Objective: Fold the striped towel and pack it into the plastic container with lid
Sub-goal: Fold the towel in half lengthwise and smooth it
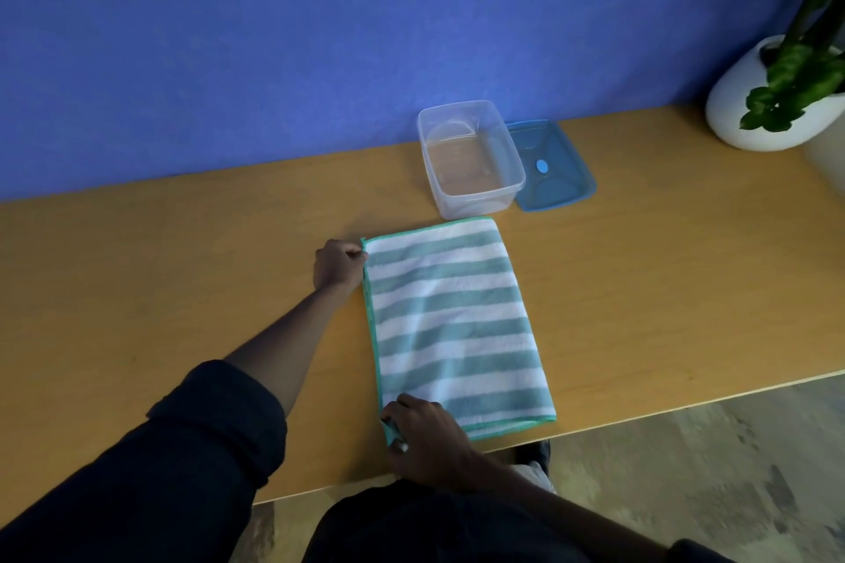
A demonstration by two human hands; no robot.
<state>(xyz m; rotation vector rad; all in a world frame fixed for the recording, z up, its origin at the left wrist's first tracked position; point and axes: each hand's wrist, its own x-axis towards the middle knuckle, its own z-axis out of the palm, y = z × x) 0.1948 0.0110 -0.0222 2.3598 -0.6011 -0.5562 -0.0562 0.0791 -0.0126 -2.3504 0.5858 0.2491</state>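
Note:
The striped towel (452,325), white and teal with a green hem, lies flat on the wooden table, folded into a long rectangle. My left hand (338,263) pinches its far left corner. At the near left corner, by the table's front edge, my right hand (425,439) grips the hem. Behind the towel stands the clear plastic container (471,158), empty and uncovered. Its blue lid (551,165) lies flat just to the right of it, touching its side.
A white pot with a green plant (777,101) stands at the table's far right corner. A blue wall runs along the back edge. The wooden table (160,270) ends close behind my right hand, with floor below.

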